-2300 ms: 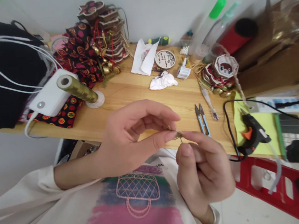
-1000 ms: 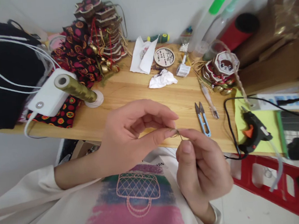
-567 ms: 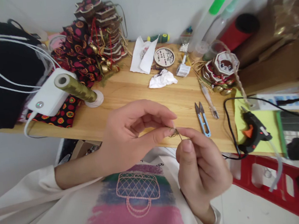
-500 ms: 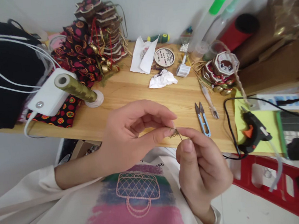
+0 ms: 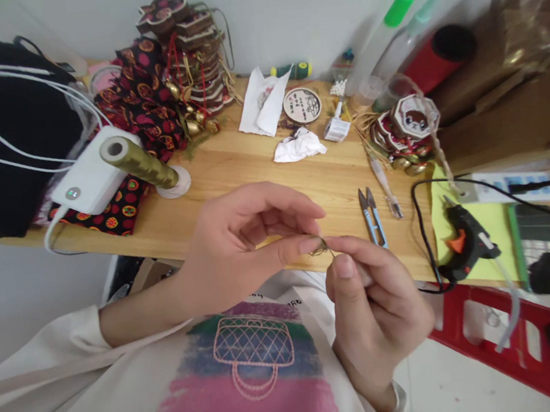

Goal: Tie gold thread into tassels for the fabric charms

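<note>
Over the table's front edge, my left hand (image 5: 245, 248) pinches a small tangle of olive thread (image 5: 319, 248) between thumb and fingers. My right hand (image 5: 377, 313) meets it there, its thumb and forefinger closed on the same thread. A thin dark strand runs from the tangle down to my right thumb. Whether a needle is among the thread is too small to tell. Blue thread snips (image 5: 373, 217) lie on the table just beyond my right hand. A spool of olive thread (image 5: 145, 164) leans on a white charger to the left.
A black glue gun (image 5: 468, 238) rests on yellow paper at the right. Crumpled tissue (image 5: 299, 145), a pen (image 5: 385, 184) and a round wooden piece (image 5: 302, 106) lie further back. Stacked ornaments with bells (image 5: 195, 57) stand at the rear left. A white charger (image 5: 90, 176) trails cables.
My right hand has shifted slightly right and down, its fingers still at the thread. My left hand has barely moved.
</note>
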Available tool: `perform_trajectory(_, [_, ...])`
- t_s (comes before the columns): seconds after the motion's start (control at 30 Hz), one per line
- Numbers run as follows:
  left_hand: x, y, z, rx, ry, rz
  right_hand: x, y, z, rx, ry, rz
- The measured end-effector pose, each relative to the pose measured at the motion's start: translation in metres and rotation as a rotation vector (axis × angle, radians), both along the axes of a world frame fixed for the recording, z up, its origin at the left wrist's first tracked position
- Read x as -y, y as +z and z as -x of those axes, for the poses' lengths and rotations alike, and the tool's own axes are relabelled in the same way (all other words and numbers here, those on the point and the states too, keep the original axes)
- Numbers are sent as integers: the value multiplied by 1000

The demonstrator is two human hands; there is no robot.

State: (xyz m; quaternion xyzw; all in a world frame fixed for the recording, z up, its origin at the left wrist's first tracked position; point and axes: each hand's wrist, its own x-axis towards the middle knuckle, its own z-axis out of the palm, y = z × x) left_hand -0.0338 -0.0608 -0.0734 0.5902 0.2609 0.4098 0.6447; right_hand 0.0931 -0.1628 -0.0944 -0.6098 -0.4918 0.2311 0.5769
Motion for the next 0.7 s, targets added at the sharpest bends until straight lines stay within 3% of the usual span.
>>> perform_trajectory(0.3, [1,-4,-3,19,17,23,3,-8,0,240,-93,-42])
perform_trajectory(0.7, [2,-2,-2,-9,23,-87,1,-8,1,201,-47,-48])
